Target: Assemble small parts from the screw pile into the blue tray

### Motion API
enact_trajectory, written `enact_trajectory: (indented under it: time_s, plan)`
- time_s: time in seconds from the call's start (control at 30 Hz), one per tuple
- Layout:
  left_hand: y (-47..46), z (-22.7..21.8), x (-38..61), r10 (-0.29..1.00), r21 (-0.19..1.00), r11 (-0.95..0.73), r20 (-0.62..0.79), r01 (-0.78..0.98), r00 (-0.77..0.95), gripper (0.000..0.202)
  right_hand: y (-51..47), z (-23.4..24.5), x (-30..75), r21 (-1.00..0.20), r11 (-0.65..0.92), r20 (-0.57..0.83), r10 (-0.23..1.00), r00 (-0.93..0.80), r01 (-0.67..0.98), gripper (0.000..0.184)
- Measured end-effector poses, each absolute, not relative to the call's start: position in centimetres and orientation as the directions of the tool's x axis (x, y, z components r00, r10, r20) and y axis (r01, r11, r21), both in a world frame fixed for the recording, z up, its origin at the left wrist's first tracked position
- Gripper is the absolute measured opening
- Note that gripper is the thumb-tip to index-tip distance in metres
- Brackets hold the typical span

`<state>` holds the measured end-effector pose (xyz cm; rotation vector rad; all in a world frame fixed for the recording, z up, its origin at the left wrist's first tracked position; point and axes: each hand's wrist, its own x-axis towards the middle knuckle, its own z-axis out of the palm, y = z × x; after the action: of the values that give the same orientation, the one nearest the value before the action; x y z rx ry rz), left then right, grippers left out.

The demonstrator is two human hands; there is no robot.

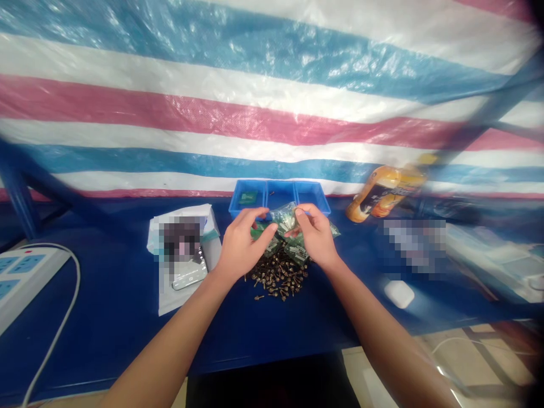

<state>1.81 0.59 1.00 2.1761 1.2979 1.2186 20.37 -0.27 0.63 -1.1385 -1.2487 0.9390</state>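
Note:
A small clear plastic bag is raised above the pile, its right edge pinched between the thumb and fingers of my right hand. Close to the bag's left side, my left hand has its thumb and index finger apart. Whether its fingertips touch the plastic is hard to see. Beneath both hands lie several green-and-clear packets, partly covered by my fingers. A heap of small brass-coloured screws spreads below them on the blue table.
Behind my hands stands a blue three-compartment tray; a green packet lies in its left compartment. A phone rests on a white bag. Orange bottles, a white case and a power strip flank the work area.

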Motion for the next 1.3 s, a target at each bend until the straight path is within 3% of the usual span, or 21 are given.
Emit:
enact_trajectory:
  time_s: [0.17,0.3,0.57,0.8,1.3]
  plan:
    - [0.5,0.8,2.2,0.897,0.845,-0.432,0.367,0.315,0.246,0.027,-0.6,1.0,19.7,-0.985,0.085,0.086,0.996,0.003,-0.149,0.041]
    - [0.6,0.9,2.0,0.924,0.919,-0.356,0.319,0.170,0.210,0.027,-1.1,1.3,19.6,-0.988,0.030,0.054,0.986,-0.155,-0.153,0.039]
    - [0.6,1.2,1.9,0.932,0.916,-0.340,0.297,0.213,0.208,0.030,-1.2,1.6,19.8,-0.994,0.109,0.107,0.984,-0.139,0.008,0.027]
    - [0.6,0.7,2.2,0.925,0.921,-0.340,0.292,0.189,0.242,0.026,-1.3,1.8,19.8,-0.986,0.162,0.159,0.984,-0.082,0.035,0.026]
    - [0.5,0.3,2.4,0.923,0.929,-0.340,0.300,0.146,0.240,0.026,-1.4,1.5,19.7,-0.975,0.207,0.195,0.972,-0.135,0.085,0.028]
